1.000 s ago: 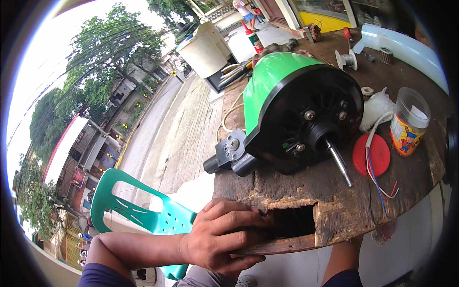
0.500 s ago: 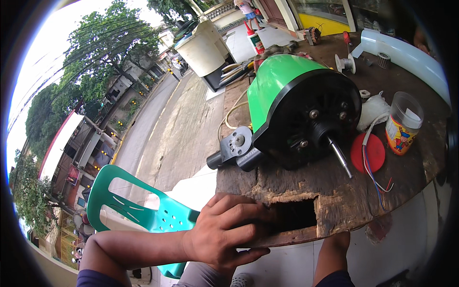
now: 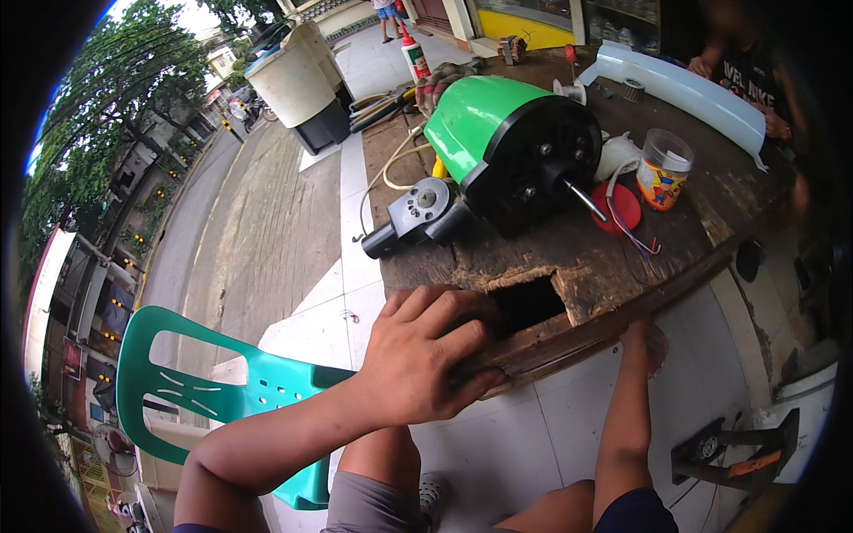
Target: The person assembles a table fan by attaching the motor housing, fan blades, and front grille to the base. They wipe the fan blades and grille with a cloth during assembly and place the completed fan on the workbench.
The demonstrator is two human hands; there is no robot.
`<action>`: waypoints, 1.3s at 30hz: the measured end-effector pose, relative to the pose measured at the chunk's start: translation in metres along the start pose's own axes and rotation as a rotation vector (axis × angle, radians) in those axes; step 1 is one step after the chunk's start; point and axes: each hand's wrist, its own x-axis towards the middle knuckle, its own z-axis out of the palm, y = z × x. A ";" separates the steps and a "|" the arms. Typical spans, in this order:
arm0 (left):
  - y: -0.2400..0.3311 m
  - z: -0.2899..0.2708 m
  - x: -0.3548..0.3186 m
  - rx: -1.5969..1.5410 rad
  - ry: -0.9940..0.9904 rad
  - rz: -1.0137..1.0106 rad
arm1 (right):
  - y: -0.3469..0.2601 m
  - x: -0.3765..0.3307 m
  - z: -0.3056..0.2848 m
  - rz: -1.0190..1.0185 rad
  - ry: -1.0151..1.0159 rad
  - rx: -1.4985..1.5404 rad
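My left hand is closed over the near edge of a worn wooden table, fingers on top and thumb below. Beside its fingertips is a rectangular hole cut in the tabletop. My right hand is low beneath the table's front edge; its fingers are partly hidden, and anything in them cannot be made out. Beyond my left hand lies an electric fan's motor head, with a green cover, black front and bare metal shaft. Its grey pivot joint points toward the left.
Right of the motor are a red round lid, loose wires and a clear jar. A curved pale-blue sheet lies at the back, near another person. A green plastic chair stands left, a dark metal stand lower right.
The view has shifted, so the table and motor sit higher and further left. More of my right hand shows below the edge. My left hand keeps hold of the table edge.
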 end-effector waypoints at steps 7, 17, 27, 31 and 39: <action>0.003 -0.003 -0.001 0.001 0.029 -0.009 | -0.016 -0.073 -0.074 -0.121 -0.179 0.059; 0.005 0.000 -0.003 -0.047 0.071 0.001 | 0.016 -0.212 -0.210 -0.186 -0.017 0.107; 0.006 0.001 -0.008 -0.004 0.087 0.000 | 0.066 -0.367 -0.327 -0.219 0.144 0.238; 0.006 -0.002 -0.006 -0.027 0.016 -0.062 | 0.073 -0.434 -0.343 -0.223 0.238 0.289; 0.008 -0.011 0.004 0.009 -0.083 -0.047 | 0.068 -0.570 -0.367 -0.231 0.272 0.285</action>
